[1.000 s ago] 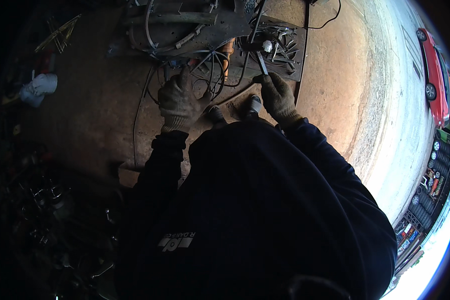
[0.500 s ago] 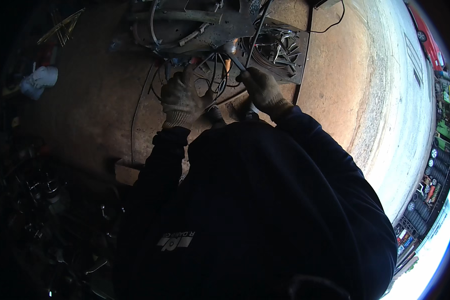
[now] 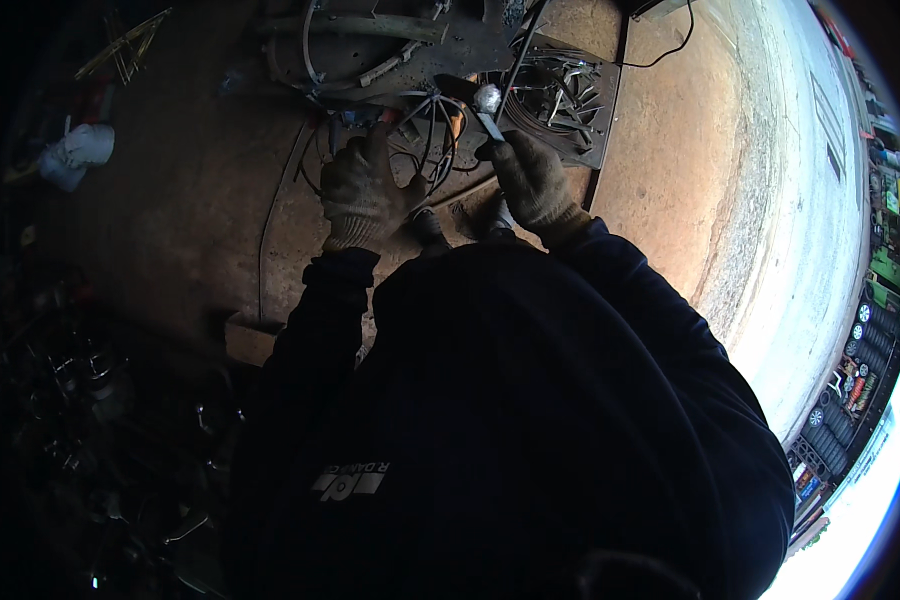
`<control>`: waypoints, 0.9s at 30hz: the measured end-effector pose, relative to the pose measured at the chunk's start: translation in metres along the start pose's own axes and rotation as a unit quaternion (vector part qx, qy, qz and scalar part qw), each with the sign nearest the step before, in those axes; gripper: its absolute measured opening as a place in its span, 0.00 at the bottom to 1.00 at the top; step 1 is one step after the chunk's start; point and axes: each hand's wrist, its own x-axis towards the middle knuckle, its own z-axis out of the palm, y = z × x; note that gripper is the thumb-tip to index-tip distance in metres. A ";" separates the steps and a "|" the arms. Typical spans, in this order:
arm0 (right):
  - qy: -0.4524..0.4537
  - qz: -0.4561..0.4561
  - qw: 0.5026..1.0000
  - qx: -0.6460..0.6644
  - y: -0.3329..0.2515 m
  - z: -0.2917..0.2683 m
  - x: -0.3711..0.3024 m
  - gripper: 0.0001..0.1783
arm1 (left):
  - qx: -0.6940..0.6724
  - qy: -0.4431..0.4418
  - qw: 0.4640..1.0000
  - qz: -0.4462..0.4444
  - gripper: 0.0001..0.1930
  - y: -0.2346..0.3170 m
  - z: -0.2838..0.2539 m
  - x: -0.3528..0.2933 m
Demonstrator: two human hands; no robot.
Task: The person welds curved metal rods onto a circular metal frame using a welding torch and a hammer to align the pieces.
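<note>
My right hand [image 3: 535, 180], in a knitted work glove, is closed around the handle of what looks like a hammer [image 3: 488, 103]; its rounded metal head catches the light. The head is raised beside a cluster of thin dark rods or cables [image 3: 435, 125] at the workbench's near edge. My left hand [image 3: 362, 195], also gloved, is to the left of that cluster, its fingers bent forward and thumb held apart. Whatever its fingers grip is hidden, close to a small blue item [image 3: 347, 118] and something red.
A dark metal workbench [image 3: 465, 55] stands ahead with curved metal strips on it. To its right, a low plate [image 3: 595, 150] carries metal pieces [image 3: 565, 95] and coiled wire. A white container [image 3: 90, 145] is at far left. A cable [image 3: 265, 240] runs along the floor.
The hammer's head has moved right, away from the cluster of rods, and now shows brightly. My left hand has stayed almost in place.
</note>
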 end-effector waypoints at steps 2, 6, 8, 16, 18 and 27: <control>-0.032 -0.005 0.994 -0.100 0.016 -0.001 0.005 0.22 | -0.004 -0.039 0.999 -0.026 0.49 0.006 -0.007 0.004; -0.023 0.039 0.999 -0.022 0.004 -0.001 0.003 0.22 | 0.006 -0.044 0.998 -0.036 0.50 0.005 -0.006 0.001; -0.044 0.028 0.995 -0.090 0.009 0.001 0.008 0.22 | -0.006 -0.012 1.000 -0.017 0.51 0.002 0.000 0.003; 0.047 0.062 0.997 0.006 0.019 -0.006 -0.005 0.21 | -0.060 0.011 0.997 -0.036 0.52 0.000 -0.001 0.000; 0.070 0.105 0.992 0.027 0.028 -0.013 -0.010 0.20 | -0.076 0.124 0.989 0.023 0.47 0.002 -0.010 -0.015; 0.166 0.110 0.979 -0.044 0.046 -0.046 0.019 0.20 | -0.128 0.339 0.917 0.164 0.52 -0.019 -0.041 -0.024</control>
